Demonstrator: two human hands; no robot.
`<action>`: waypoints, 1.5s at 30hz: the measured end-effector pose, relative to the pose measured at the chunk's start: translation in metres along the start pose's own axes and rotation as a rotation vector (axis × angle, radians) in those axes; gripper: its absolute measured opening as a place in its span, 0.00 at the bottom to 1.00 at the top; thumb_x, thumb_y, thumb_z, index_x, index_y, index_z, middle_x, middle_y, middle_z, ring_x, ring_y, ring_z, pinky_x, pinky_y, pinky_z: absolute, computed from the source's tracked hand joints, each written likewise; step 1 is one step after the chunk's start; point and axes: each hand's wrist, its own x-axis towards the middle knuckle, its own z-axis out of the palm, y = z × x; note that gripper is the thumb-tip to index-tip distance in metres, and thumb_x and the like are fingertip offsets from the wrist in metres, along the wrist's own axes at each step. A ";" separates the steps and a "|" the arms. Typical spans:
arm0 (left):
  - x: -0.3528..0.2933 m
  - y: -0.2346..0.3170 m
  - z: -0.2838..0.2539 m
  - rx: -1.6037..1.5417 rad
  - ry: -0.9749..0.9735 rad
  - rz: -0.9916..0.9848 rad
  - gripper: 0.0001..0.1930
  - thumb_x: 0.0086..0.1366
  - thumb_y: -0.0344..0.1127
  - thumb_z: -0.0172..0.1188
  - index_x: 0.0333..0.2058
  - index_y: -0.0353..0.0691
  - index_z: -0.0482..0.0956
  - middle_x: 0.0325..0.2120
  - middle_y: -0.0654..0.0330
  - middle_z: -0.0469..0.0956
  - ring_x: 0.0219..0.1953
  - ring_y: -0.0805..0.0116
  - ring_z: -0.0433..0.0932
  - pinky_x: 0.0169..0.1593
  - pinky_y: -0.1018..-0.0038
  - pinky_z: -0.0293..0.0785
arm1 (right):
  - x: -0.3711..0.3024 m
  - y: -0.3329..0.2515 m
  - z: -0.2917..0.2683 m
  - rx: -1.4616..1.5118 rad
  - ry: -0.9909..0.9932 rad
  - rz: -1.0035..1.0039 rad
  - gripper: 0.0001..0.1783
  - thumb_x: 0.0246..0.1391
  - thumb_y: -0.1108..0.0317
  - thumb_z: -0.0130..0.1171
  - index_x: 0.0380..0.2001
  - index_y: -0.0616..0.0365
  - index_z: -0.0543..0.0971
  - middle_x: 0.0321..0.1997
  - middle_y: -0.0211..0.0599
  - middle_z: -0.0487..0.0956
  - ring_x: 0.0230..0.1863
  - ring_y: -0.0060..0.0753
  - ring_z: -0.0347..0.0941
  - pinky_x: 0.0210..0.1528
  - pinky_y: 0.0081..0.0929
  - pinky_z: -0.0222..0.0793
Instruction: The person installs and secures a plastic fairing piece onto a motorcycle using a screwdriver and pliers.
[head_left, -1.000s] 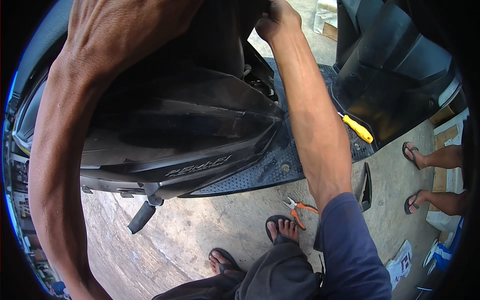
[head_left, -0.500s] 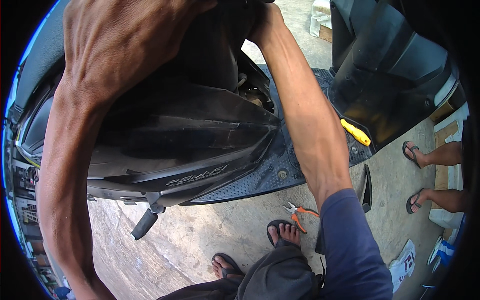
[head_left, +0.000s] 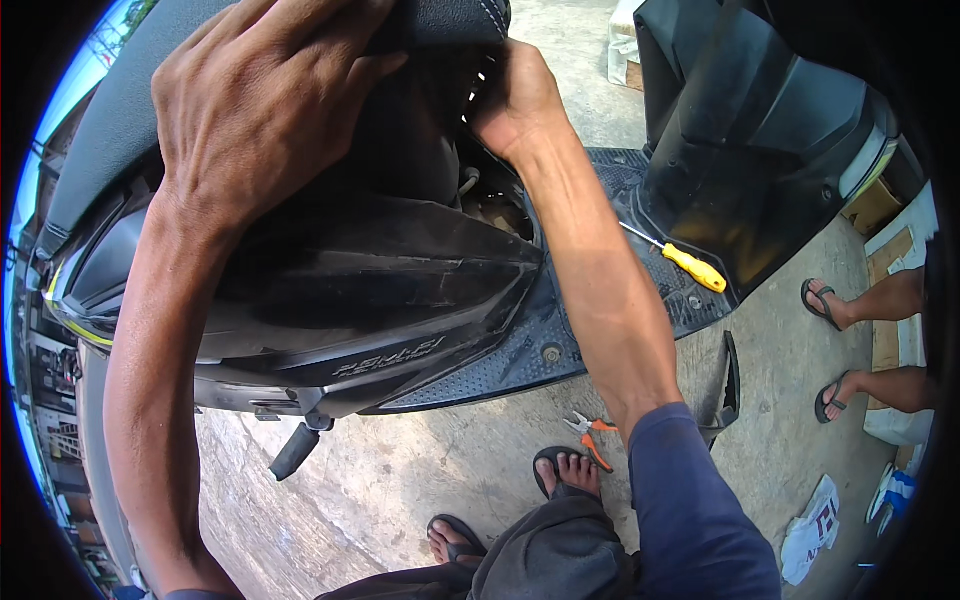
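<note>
A black scooter stands across my view, its side cover (head_left: 370, 275) facing me. My left hand (head_left: 260, 105) lies over the near side of its dark seat (head_left: 110, 130), thumb apart and the other fingers reaching toward the top edge. At the seat's front end (head_left: 440, 22), my right hand (head_left: 520, 100) reaches in below the nose. Its fingers are hidden there, beside a dark part with small bright slits. Beneath my right wrist, an opening (head_left: 495, 205) in the bodywork shows a pale hose end.
A yellow-handled screwdriver (head_left: 695, 268) rests on the footboard (head_left: 480, 370). Orange-handled pliers (head_left: 597, 440) lie on the concrete by my foot, near a loose black trim piece (head_left: 728, 385). Another person's sandalled feet (head_left: 835, 395) are at right, above a white plastic bag (head_left: 810, 535).
The view has shifted, bringing more of the seat and both hands into sight. My left thumb now shows spread from the hand. The screwdriver's shaft has come out from behind my right forearm.
</note>
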 end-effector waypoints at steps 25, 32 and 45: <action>-0.029 0.226 -0.092 -2.775 0.996 -1.905 0.33 0.75 0.46 0.46 0.70 0.26 0.62 0.63 0.42 0.71 0.70 0.47 0.65 0.76 0.56 0.56 | -0.300 0.000 -0.017 -0.910 0.071 -0.155 0.20 0.60 0.75 0.69 0.56 0.64 0.81 0.45 0.39 0.81 0.41 0.24 0.80 0.42 0.21 0.81; -0.047 0.211 -0.100 -2.552 0.831 -1.856 0.30 0.77 0.41 0.45 0.71 0.27 0.59 0.65 0.42 0.69 0.73 0.48 0.62 0.77 0.56 0.55 | -0.269 -0.003 0.002 -1.127 -0.196 -0.246 0.11 0.60 0.72 0.68 0.45 0.62 0.82 0.35 0.42 0.82 0.31 0.39 0.82 0.33 0.33 0.77; -0.066 0.206 -0.110 -2.216 0.461 -2.154 0.21 0.75 0.30 0.56 0.63 0.29 0.70 0.49 0.52 0.83 0.57 0.56 0.82 0.63 0.61 0.78 | -0.123 0.007 0.002 -0.492 0.187 -0.433 0.08 0.69 0.71 0.60 0.44 0.67 0.81 0.36 0.35 0.83 0.33 0.21 0.81 0.31 0.21 0.81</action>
